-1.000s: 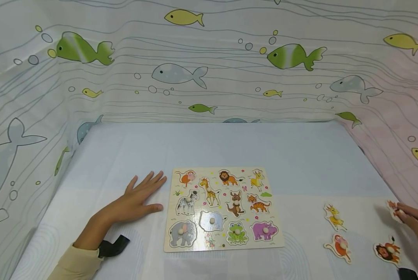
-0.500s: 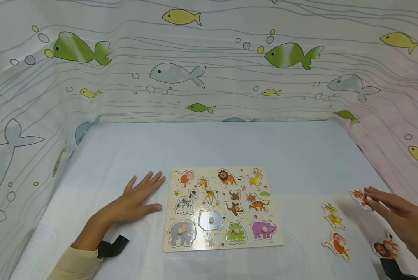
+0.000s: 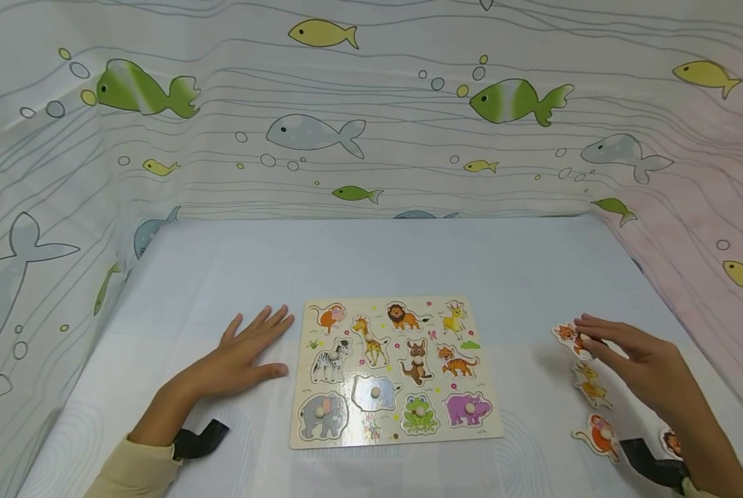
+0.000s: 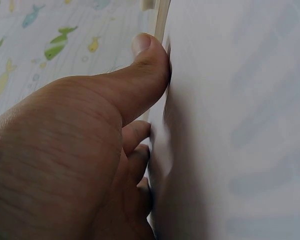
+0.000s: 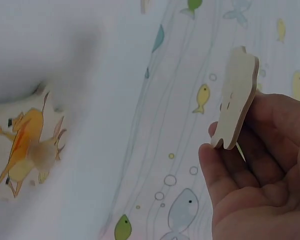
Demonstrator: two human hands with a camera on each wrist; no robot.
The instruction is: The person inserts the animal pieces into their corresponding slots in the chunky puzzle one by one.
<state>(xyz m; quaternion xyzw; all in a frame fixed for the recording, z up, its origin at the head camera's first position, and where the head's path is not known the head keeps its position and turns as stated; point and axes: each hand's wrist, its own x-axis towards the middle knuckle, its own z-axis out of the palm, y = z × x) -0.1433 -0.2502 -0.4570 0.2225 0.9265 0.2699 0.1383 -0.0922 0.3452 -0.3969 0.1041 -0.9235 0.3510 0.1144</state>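
My right hand (image 3: 648, 366) pinches a tiger puzzle piece (image 3: 567, 337) above the table, just beyond a loose yellow antelope piece (image 3: 591, 386). In the right wrist view, the bare wooden underside of the tiger piece (image 5: 237, 100) faces the camera. My left hand (image 3: 243, 360) rests flat on the table, fingers spread, left of the wooden puzzle board (image 3: 384, 436). Knobbed pieces such as the zebra (image 3: 332, 362), elephant (image 3: 324, 417) and frog (image 3: 420, 417) sit in the board. Its monkey, lion, antelope and tiger spots show printed pictures without knobs.
A monkey piece (image 3: 600, 436) lies loose at the right, nearer me than the antelope. Beside it, a lion piece (image 3: 672, 443) is partly hidden by my right forearm and black wrist strap (image 3: 648, 463). A fish-patterned curtain (image 3: 409, 90) surrounds the table (image 3: 371, 256).
My right hand has carried the tiger piece left from the table's right edge, past the lion piece, to above the antelope piece. My left hand stays in place.
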